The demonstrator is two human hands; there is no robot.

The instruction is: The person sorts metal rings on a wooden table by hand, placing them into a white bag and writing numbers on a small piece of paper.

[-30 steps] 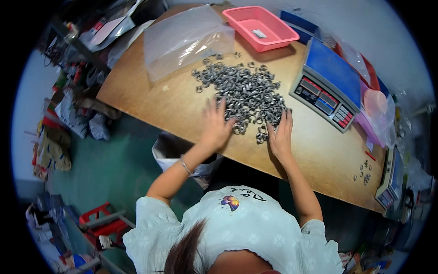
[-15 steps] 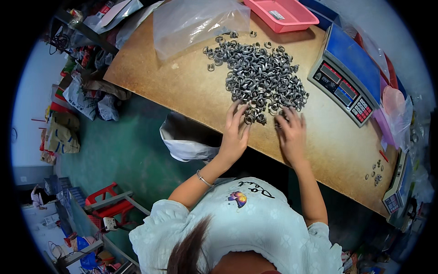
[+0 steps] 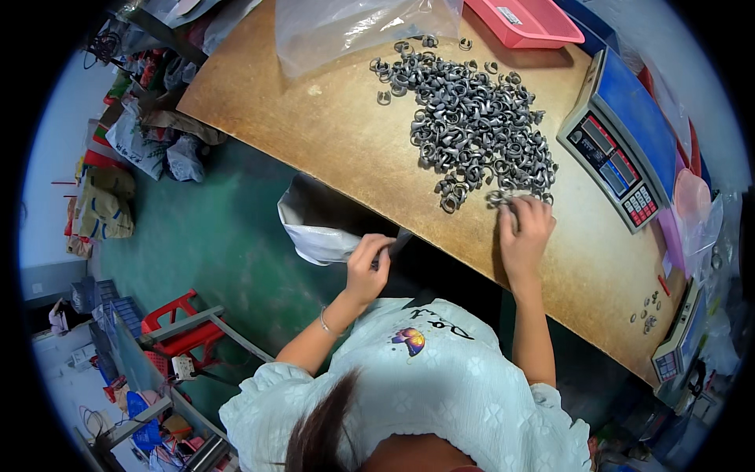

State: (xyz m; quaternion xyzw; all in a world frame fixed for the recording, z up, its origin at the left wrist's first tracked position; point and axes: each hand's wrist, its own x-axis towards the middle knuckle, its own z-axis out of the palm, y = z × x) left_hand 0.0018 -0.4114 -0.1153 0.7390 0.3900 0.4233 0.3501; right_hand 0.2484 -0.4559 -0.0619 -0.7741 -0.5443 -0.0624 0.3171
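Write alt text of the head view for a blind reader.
A person's right hand touches the near edge of a pile of small grey metal rings on a brown table; the left hand is at an open white bag below its edge. A blue-topped scale stands right of the pile; a pink tray and clear plastic sheet lie beyond.

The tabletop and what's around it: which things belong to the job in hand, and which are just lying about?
Likely part of the job:
grey rings, heaped on the table, the right hand at their near edge
white sack, beside the left hand

Probably just lying about, untouched now:
pink tray
blue-topped scale
clear plastic sheet
red chair
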